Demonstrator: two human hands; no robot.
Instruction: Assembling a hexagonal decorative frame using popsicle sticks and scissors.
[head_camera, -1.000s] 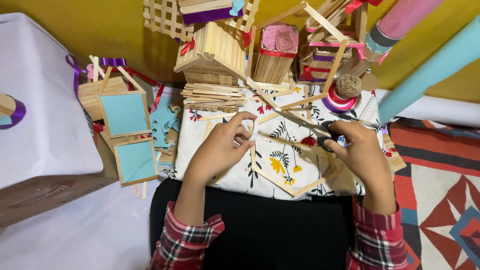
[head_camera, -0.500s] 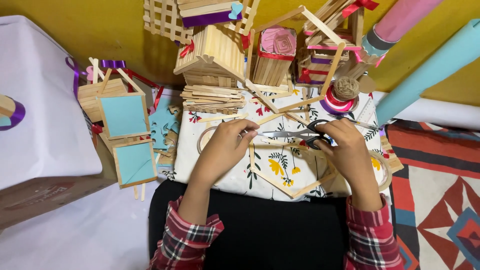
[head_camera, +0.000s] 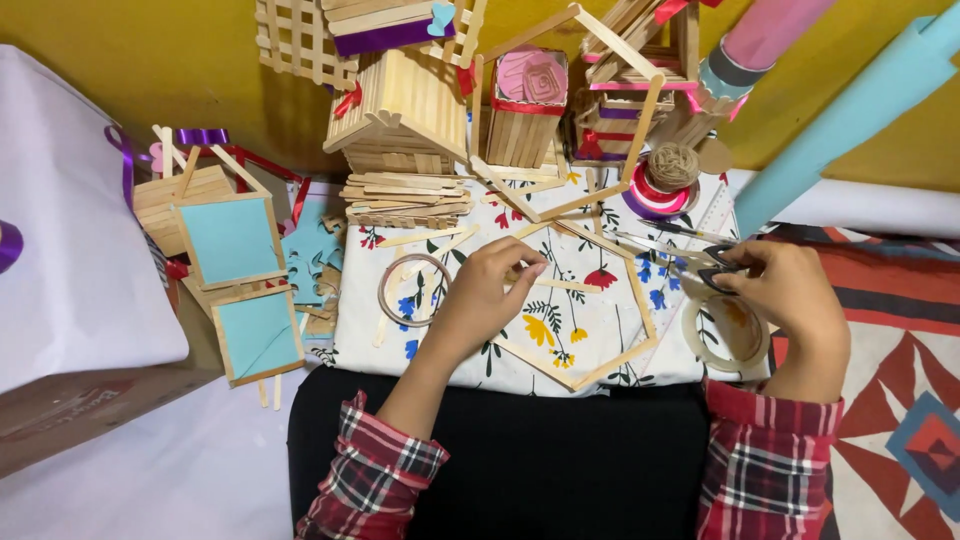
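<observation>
My left hand (head_camera: 488, 297) rests on a floral cloth (head_camera: 452, 352) over my lap and pinches one end of a thin wooden craft stick (head_camera: 575, 286). The stick lies inside a hexagon frame of glued sticks (head_camera: 641, 302) on the cloth. Off to the right of the frame, my right hand (head_camera: 790, 300) holds black-handled scissors (head_camera: 665, 247). Their blades point left, and they are apart from the stick. A roll of clear tape (head_camera: 724, 332) lies just below my right hand. A second tape ring (head_camera: 414, 290) sits left of my left hand.
Stick-built houses (head_camera: 400, 110), a stick box with pink paper roses (head_camera: 528, 105) and a ball of twine (head_camera: 672, 165) crowd the back. Blue-panelled frames (head_camera: 232, 242) and a white bag (head_camera: 70, 250) lie left. A blue paper roll (head_camera: 860, 110) leans at the right above a patterned rug (head_camera: 900, 410).
My right hand has drawn the scissors away to the right, off the stick and the frame. My left hand keeps hold of the stick and has barely shifted.
</observation>
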